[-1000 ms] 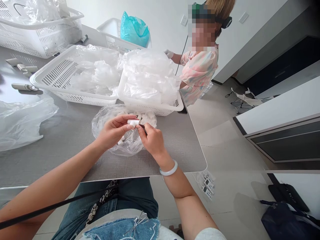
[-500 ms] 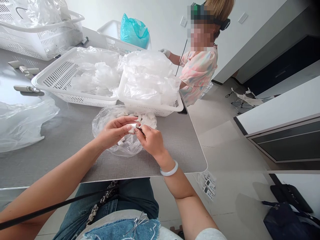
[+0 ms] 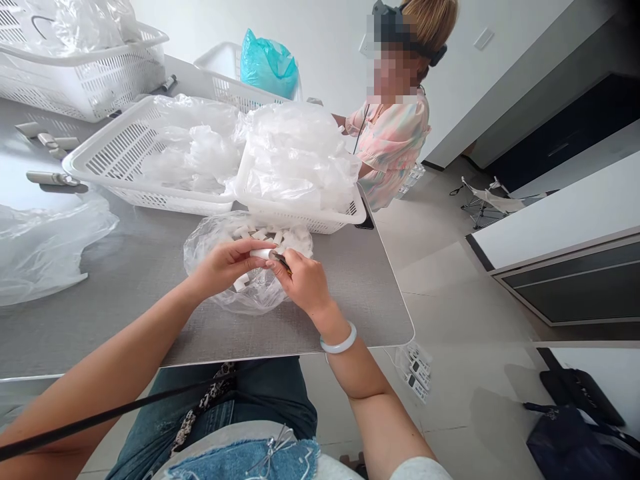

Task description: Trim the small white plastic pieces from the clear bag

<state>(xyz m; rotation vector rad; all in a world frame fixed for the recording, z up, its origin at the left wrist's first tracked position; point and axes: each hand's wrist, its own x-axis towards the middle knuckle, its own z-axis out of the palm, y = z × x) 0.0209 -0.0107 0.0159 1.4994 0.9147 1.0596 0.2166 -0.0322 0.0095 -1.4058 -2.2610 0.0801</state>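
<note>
My left hand (image 3: 227,264) pinches a small white cylinder (image 3: 261,254) between thumb and fingers, its end turned to the right. Closed around a small dark knife (image 3: 283,261) with a yellowish part, my right hand (image 3: 304,280) holds the tool's tip against the end of that cylinder. A pale bracelet sits on the right wrist. Beneath both hands, an open clear plastic bag (image 3: 245,303) lies on the grey table (image 3: 360,287) with several short white pieces (image 3: 241,283) in it. The tool's exact kind is partly hidden by my fingers.
Behind the bag stand two white baskets (image 3: 150,193) filled with clear plastic bags. More baskets and a turquoise bag (image 3: 270,63) are at the back. Grey-white cylinders (image 3: 50,178) and a loose plastic bag (image 3: 45,250) lie left. A person (image 3: 390,140) stands beyond the table's right edge.
The white cylinder has tilted and shows more of its length between my left fingers. My left hand has shifted slightly left. The person opposite has leaned left and lowered a hand.
</note>
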